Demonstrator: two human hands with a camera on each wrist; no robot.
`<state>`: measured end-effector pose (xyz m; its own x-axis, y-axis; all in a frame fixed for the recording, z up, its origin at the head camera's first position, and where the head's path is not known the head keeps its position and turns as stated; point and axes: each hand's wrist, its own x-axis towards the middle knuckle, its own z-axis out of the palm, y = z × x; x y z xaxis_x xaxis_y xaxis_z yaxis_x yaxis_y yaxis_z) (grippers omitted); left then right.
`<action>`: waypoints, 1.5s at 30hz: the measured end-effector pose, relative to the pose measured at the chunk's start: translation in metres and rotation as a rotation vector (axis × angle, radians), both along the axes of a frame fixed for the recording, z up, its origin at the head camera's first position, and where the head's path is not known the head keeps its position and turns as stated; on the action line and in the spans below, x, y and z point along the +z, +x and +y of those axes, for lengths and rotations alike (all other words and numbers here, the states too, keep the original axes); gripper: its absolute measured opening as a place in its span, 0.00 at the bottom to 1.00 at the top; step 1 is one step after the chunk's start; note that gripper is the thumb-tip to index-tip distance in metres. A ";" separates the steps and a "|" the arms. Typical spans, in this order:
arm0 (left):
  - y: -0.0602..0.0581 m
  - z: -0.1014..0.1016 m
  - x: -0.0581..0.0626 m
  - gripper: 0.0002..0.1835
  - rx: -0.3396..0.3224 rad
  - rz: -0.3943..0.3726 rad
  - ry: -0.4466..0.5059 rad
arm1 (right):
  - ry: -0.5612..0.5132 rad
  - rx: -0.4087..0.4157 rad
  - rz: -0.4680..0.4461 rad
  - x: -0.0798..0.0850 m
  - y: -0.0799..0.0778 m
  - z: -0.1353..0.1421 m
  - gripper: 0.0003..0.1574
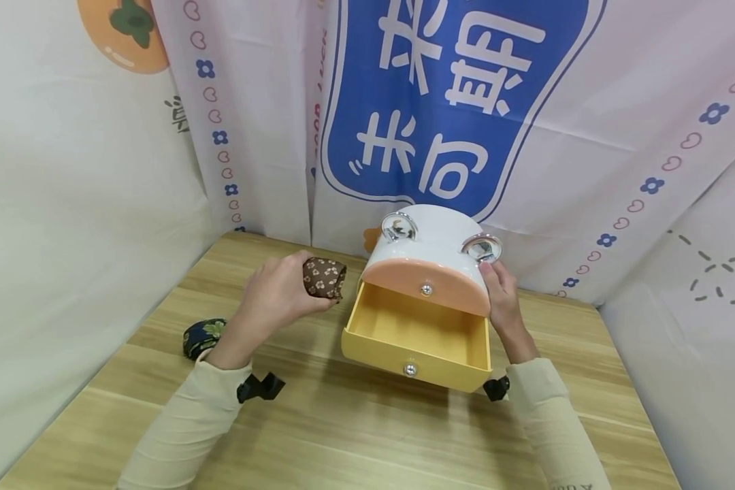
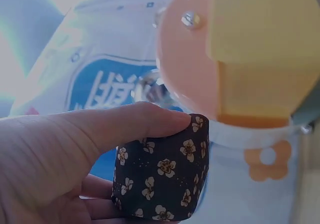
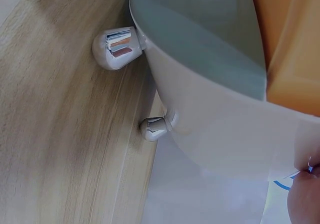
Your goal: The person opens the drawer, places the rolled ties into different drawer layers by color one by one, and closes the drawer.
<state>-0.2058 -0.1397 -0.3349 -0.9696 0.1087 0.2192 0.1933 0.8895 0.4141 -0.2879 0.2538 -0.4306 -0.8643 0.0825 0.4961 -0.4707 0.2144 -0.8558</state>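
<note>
My left hand (image 1: 277,289) holds a rolled brown cloth with a pale flower print (image 1: 323,278), the thumb across its top and the fingers beneath. The roll is just left of a white drawer box with a rounded top (image 1: 431,228). Two chrome rings rise from the box. Its peach upper drawer (image 1: 398,274) is closed, while the yellow lower drawer (image 1: 376,350) stands pulled out with its inner floor showing. My right hand (image 1: 503,303) rests against the box's right side, fingertips just under a chrome ring (image 1: 482,249). Some right fingers are hidden.
A dark blue and green floral roll (image 1: 199,338) lies on the wooden table (image 1: 343,435), partly behind my left wrist. Printed curtains (image 1: 269,136) surround the table at the back and sides. Chrome feet (image 3: 117,48) are under the box.
</note>
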 end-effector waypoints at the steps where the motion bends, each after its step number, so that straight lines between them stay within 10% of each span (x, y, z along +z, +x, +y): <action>1: 0.002 0.002 0.003 0.42 -0.003 0.003 -0.007 | -0.001 0.002 -0.002 0.000 0.000 0.000 0.20; 22: 0.022 0.060 0.037 0.38 -0.166 -0.003 -0.075 | -0.026 0.002 0.010 0.001 0.000 -0.002 0.13; 45: 0.020 0.103 -0.001 0.36 -0.234 -0.031 -0.057 | -0.016 -0.012 -0.016 0.000 0.001 -0.002 0.17</action>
